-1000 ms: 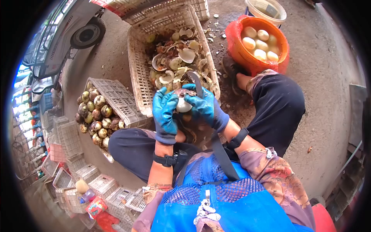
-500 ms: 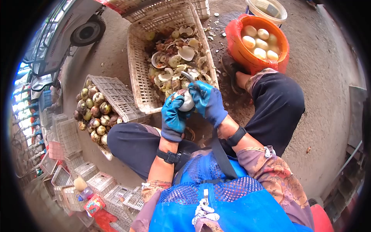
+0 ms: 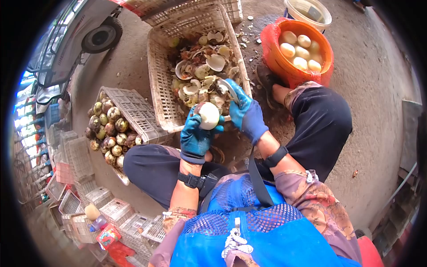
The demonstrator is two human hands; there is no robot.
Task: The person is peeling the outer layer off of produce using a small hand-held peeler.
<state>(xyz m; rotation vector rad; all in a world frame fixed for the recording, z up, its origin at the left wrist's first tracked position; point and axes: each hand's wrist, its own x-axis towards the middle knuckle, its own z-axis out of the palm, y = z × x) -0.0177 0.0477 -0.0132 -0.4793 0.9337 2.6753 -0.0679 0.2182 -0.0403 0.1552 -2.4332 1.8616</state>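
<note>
My left hand (image 3: 198, 138), in a blue rubber-coated glove, is closed around a round, mostly white onion (image 3: 208, 115) with a brown patch on its upper left. Just right of it, my right hand (image 3: 244, 111), gloved the same way, grips what looks like a curved knife (image 3: 229, 90); the handle is hidden by the fingers. Knife and onion are apart. Both hands are at the near edge of a white plastic crate (image 3: 158, 84) holding cup-shaped peels (image 3: 215, 62) and scraps.
Unpeeled brown-green onions (image 3: 113, 127) spill from a tipped crate (image 3: 129, 109) on the left. At the upper right, an orange tub (image 3: 282, 58) holds white peeled onions (image 3: 301, 51) in cloudy liquid, beside a white bucket (image 3: 291, 6). Stacked crates (image 3: 118, 209) stand lower left; a wheeled vehicle (image 3: 100, 35) upper left.
My right hand has moved right, away from the onion, with the curved knife. My left hand has turned the onion, so more of its white surface shows.
</note>
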